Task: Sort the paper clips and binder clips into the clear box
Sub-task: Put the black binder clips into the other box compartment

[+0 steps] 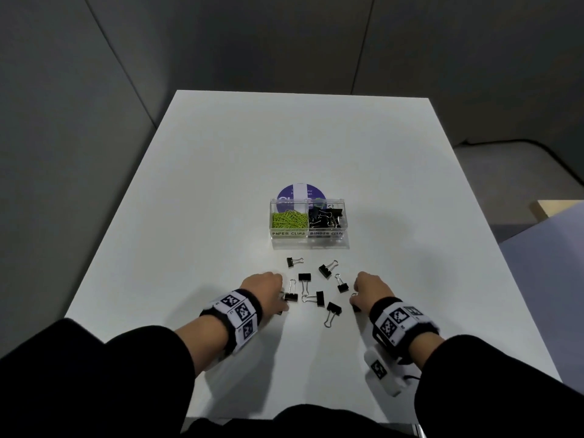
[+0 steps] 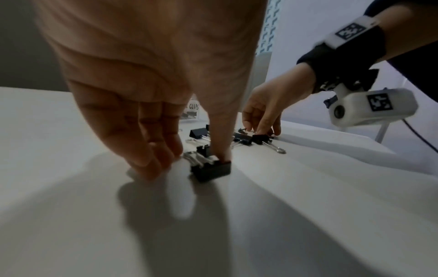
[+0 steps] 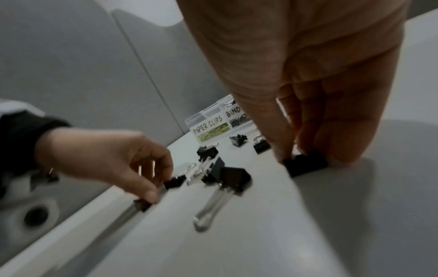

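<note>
Binder clips (image 1: 317, 287) were scattered on the white table (image 1: 221, 184) on the near side of the clear box (image 1: 309, 224), between it and the two hands, and none of the loose ones was seen touching the box. The box's left compartment, labelled for paper clips, held green paper clips (image 1: 289, 218); its right compartment held black binder clips. No loose paper clips could be made out on the table. The left hand (image 1: 264, 290) was lowered at the left edge of the scatter, its thumb and curled fingers closed on a binder clip near the box-side of the wrist (image 2: 211, 168), whose wire handles pointed away toward the fingers. The right hand (image 1: 372, 290) was lowered at the right edge, fingers pinched on the black body of another clip (image 3: 305, 165). Both gripped clips lay farther from the box than most of the scatter, so a carry forward over the other clips was judged to be called for, the right hand being nearer the binder-clip compartment. In the head view both gripped clips were largely hidden under the hands, and a second dark clip under the left thumb (image 3: 142, 204) was too blurred to be judged held or merely touched.
</note>
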